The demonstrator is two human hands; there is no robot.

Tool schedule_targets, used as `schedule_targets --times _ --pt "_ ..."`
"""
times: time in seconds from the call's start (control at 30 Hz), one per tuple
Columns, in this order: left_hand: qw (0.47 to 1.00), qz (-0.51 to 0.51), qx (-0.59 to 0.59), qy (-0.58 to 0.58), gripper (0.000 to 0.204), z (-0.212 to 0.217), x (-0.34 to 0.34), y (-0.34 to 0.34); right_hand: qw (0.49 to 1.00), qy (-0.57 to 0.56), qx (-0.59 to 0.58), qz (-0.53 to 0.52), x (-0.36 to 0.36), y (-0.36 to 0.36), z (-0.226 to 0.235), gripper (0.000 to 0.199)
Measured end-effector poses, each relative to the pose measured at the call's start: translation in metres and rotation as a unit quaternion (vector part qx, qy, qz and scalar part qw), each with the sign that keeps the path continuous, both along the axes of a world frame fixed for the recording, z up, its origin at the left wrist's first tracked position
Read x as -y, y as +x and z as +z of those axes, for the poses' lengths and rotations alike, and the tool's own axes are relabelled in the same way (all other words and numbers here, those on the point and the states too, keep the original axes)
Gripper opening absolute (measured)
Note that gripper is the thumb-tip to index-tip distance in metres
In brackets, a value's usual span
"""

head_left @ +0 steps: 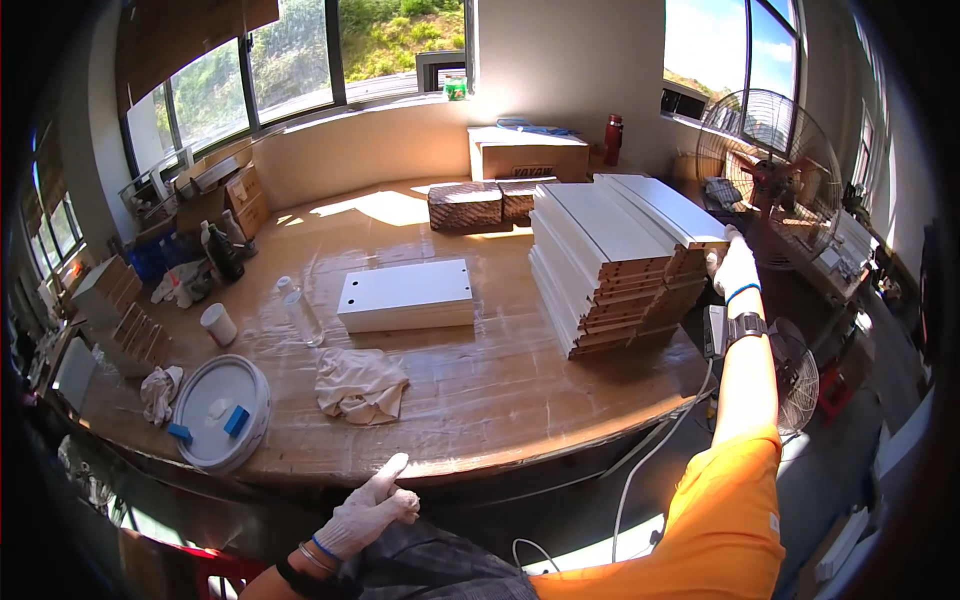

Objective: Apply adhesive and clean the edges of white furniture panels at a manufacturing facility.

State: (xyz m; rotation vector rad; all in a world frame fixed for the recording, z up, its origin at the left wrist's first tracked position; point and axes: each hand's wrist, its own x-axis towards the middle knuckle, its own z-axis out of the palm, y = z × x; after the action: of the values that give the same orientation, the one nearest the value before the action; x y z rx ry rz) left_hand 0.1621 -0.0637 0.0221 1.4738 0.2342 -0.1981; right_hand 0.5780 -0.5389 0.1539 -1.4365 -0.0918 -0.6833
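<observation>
Note right hand [738, 270] at end of white board [665, 206] atop stack [615, 322] on table [490, 375]; cannot tell if gripping. Note left hand [368, 513] empty, loosely curled. Best handled level, two-handed, without scraping.

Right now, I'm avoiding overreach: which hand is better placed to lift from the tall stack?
Likely the right hand: it's at the right edge of the tall white stack; the left hand is farther off.

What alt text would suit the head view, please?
A gloved right hand is at the right side of stacked white boards on a brown table; the gloved left hand is near its front edge. A smaller white stack and a crumpled cloth lie farther left.
</observation>
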Motion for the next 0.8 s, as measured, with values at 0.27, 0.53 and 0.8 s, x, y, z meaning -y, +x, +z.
schedule_targets --times 0.27,0.53,0.8 --pt "0.999 -0.013 -0.022 0.045 0.064 0.0 0.003 0.001 0.789 -0.419 -0.203 -0.401 -0.014 -0.022 0.025 0.066" --pt "0.998 -0.003 -0.05 0.047 0.062 -0.001 0.003 0.0 0.722 -0.651 -0.136 -0.193 -0.064 -0.008 0.012 0.065" --pt "0.999 0.018 -0.038 -0.007 0.061 -0.015 -0.006 -0.012 0.668 -0.711 -0.087 -0.203 -0.055 0.02 0.011 0.04"
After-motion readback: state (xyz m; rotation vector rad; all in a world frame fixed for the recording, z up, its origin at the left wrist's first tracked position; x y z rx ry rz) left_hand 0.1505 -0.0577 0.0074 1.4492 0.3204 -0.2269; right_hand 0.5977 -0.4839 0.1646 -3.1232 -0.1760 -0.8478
